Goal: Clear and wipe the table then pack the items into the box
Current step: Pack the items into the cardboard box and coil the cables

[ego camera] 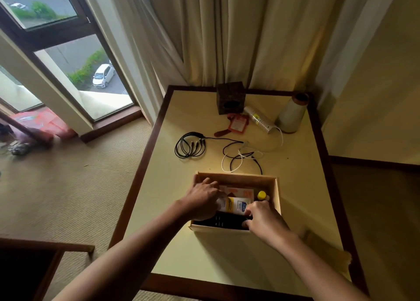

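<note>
An open cardboard box (236, 176) stands in the middle of the cream table (186, 244). Both my hands reach into it. My left hand (204, 198) has its fingers curled over a white and yellow packet (235, 205). My right hand (263, 216) curls its fingers down onto a black flat item (222, 221) at the box's near side. An orange and white packet (241, 191) and a yellow-capped bottle (261, 195) also lie inside. Behind the box lie a coiled black cable (189, 147) and tangled black and white cords (243, 155).
At the table's back stand a dark woven cube (230, 97), a red luggage tag (235, 124), a lying stack of plastic cups (259, 119) and a pale cylinder (293, 113). Curtains hang behind. A window and carpet lie to the left, and dark furniture (27, 271) stands near left.
</note>
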Available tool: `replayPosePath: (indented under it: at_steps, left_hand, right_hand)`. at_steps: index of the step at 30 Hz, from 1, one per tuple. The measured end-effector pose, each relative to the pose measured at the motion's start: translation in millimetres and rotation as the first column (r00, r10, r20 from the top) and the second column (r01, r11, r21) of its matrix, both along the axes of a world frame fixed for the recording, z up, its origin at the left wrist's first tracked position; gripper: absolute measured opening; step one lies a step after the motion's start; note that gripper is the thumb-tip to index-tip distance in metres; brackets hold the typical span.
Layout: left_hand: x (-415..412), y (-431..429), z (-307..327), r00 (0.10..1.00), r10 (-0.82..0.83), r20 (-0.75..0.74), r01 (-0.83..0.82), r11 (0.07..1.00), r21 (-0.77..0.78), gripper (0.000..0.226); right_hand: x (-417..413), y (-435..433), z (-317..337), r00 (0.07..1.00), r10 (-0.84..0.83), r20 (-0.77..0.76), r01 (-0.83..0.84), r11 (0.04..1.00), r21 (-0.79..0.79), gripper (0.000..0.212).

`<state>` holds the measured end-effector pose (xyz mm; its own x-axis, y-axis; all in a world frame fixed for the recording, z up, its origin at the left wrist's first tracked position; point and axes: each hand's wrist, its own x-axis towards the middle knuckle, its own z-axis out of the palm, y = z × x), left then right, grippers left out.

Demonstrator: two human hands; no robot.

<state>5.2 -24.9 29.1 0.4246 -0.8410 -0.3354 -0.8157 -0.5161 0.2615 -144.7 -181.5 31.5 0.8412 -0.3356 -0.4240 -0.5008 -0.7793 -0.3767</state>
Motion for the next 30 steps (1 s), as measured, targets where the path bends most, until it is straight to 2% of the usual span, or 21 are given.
replayPosePath:
  at_steps: [2,5,11,14,17,22,25,30]
  left_hand:
    - [-2.9,0.0,0.2,1.000,-0.006,0.014,0.006,1.000,-0.012,0.047]
    - [-3.6,0.3,1.2,0.999,-0.031,0.011,0.031,0.998,-0.047,0.047]
    - [0.2,4.8,-1.8,0.999,-0.050,0.004,0.050,0.995,-0.083,0.052]
    - [-0.9,7.2,-1.8,0.997,-0.069,-0.024,0.066,0.992,-0.104,0.042]
    - [2.7,5.9,0.6,0.997,-0.055,-0.046,0.043,0.971,-0.235,0.030]
    - [27.7,-10.2,22.6,0.987,0.132,-0.094,-0.159,0.898,-0.409,0.025]
    - [54.2,-19.5,23.7,0.970,0.234,-0.058,-0.234,0.854,-0.466,0.025]
    - [118.4,-40.2,1.8,0.916,0.401,-0.020,-0.377,0.843,-0.385,0.024]
  right_hand:
    - [2.1,1.8,0.6,0.999,0.042,-0.011,-0.042,0.997,-0.068,0.021]
    - [4.2,2.4,-1.6,0.999,0.053,0.003,-0.053,0.995,-0.088,0.018]
    - [8.1,3.3,2.1,0.997,0.071,-0.017,-0.073,0.988,-0.136,0.022]
    - [10.6,1.5,7.9,0.998,0.053,0.029,-0.049,0.991,-0.127,0.018]
    - [18.0,-3.0,22.8,0.992,-0.016,0.128,0.023,0.998,-0.050,0.016]
    - [45.2,-26.0,44.8,0.952,-0.104,0.288,0.104,0.994,0.015,0.014]
    - [69.0,-45.3,46.4,0.923,-0.157,0.353,0.154,0.987,0.036,0.015]
    - [130.7,-79.3,34.9,0.893,-0.238,0.383,0.221,0.971,0.087,0.020]
